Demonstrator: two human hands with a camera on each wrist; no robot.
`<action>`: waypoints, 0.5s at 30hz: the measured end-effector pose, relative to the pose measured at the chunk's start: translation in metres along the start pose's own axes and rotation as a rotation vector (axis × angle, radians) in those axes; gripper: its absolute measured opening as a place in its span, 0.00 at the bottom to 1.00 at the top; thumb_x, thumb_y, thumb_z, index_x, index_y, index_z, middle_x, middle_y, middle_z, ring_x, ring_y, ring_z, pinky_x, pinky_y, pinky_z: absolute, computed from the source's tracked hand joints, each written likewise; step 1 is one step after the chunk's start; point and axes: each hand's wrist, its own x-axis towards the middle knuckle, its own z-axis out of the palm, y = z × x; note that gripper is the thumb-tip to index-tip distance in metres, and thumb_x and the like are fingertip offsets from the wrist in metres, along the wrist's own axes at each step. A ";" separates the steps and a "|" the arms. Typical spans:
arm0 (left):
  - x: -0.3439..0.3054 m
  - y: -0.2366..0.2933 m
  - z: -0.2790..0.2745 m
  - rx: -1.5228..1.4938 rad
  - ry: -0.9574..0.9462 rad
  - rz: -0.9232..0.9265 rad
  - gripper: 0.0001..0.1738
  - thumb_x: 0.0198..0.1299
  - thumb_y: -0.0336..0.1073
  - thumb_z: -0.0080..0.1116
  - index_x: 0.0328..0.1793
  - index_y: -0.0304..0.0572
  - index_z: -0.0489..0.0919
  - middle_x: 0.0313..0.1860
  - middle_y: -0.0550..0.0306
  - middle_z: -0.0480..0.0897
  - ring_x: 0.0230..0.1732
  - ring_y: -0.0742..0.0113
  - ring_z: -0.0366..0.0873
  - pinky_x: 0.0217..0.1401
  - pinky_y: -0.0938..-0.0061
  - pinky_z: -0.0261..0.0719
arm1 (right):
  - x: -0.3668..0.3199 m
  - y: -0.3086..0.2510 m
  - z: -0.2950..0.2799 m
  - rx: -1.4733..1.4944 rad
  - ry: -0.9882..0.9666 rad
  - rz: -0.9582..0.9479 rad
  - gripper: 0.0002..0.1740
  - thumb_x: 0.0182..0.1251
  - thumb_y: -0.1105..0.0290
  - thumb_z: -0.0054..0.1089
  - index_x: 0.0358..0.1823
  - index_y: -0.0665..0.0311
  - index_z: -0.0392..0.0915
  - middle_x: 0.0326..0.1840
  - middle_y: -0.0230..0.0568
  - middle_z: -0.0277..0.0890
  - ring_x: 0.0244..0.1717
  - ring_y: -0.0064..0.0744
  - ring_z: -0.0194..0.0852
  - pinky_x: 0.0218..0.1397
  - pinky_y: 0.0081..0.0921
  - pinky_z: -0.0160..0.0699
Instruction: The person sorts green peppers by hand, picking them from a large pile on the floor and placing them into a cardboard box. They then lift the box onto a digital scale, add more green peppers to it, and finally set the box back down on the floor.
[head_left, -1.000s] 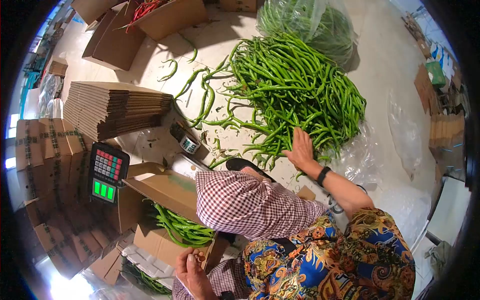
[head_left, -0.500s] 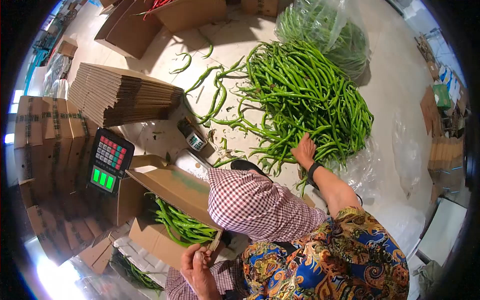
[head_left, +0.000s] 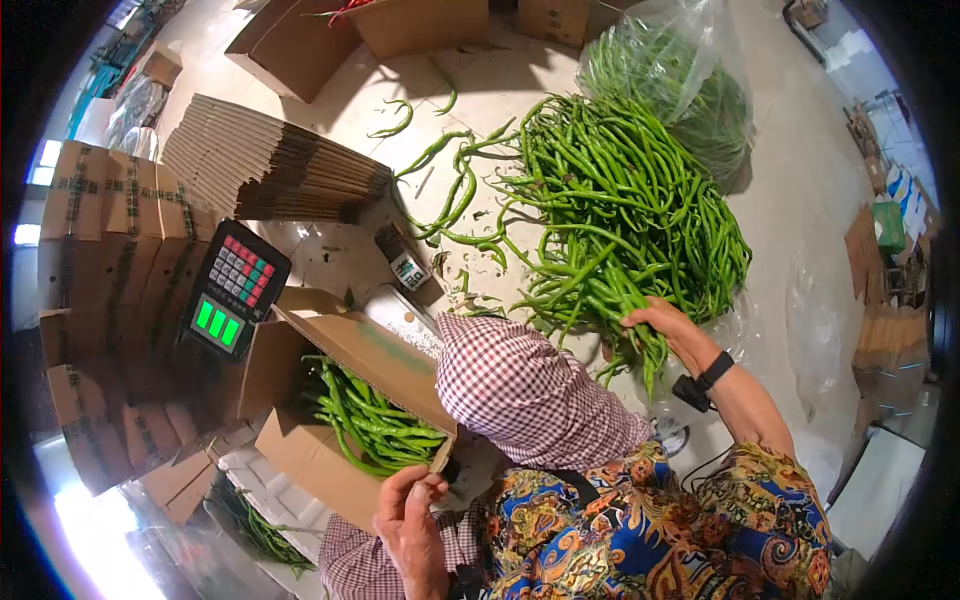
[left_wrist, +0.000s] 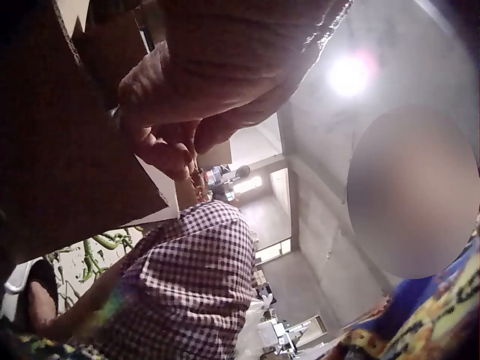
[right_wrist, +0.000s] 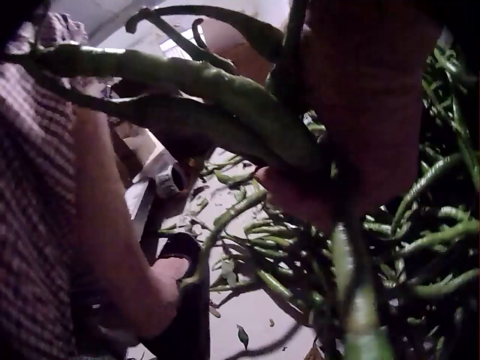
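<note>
A big heap of long green chili peppers [head_left: 640, 190] lies on the floor. At its near edge my right hand [head_left: 672, 325] grips a bunch of green chili peppers [head_left: 625, 295], their ends sticking out past the fingers. The right wrist view shows the gripped peppers [right_wrist: 187, 82] up close, with the palm in shadow. An open cardboard box [head_left: 320, 465], partly filled with green chili peppers [head_left: 375, 420], stands to the left. My left hand [head_left: 412, 525] has its fingers curled at the box's near edge. The left wrist view shows the left hand [left_wrist: 217, 82] beside the dark cardboard.
A digital scale display [head_left: 235, 285] stands behind the box. Flattened cartons [head_left: 275, 160] are stacked beyond it, and taped boxes [head_left: 110, 230] at far left. A plastic bag of green produce [head_left: 680, 90] sits behind the heap. Loose peppers [head_left: 460, 190] lie on the floor.
My right hand has gathered a bunch of peppers from the heap's near edge and drawn it toward the body. My left hand stays by the box edge. The head view has shifted.
</note>
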 end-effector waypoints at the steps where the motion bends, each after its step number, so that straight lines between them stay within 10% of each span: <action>1: -0.003 0.001 0.002 0.017 -0.026 -0.006 0.14 0.64 0.32 0.54 0.51 0.29 0.76 0.38 0.52 0.81 0.38 0.68 0.79 0.46 0.76 0.76 | 0.004 0.017 -0.010 -0.178 0.173 -0.149 0.22 0.50 0.71 0.67 0.48 0.70 0.73 0.39 0.40 0.76 0.39 0.33 0.75 0.44 0.30 0.76; 6: -0.010 0.006 0.014 0.065 -0.121 -0.065 0.12 0.65 0.29 0.53 0.51 0.29 0.77 0.39 0.51 0.83 0.40 0.67 0.80 0.48 0.76 0.77 | -0.042 0.026 -0.028 -0.270 0.375 -0.533 0.33 0.48 0.73 0.67 0.57 0.72 0.65 0.43 0.43 0.77 0.41 0.32 0.75 0.46 0.26 0.74; 15: -0.016 0.006 0.024 0.122 -0.524 -0.032 0.12 0.68 0.28 0.52 0.55 0.31 0.77 0.44 0.56 0.82 0.46 0.71 0.79 0.54 0.77 0.78 | -0.118 -0.006 -0.009 0.113 0.219 -0.485 0.26 0.55 0.73 0.65 0.55 0.68 0.68 0.39 0.37 0.78 0.38 0.25 0.77 0.49 0.24 0.75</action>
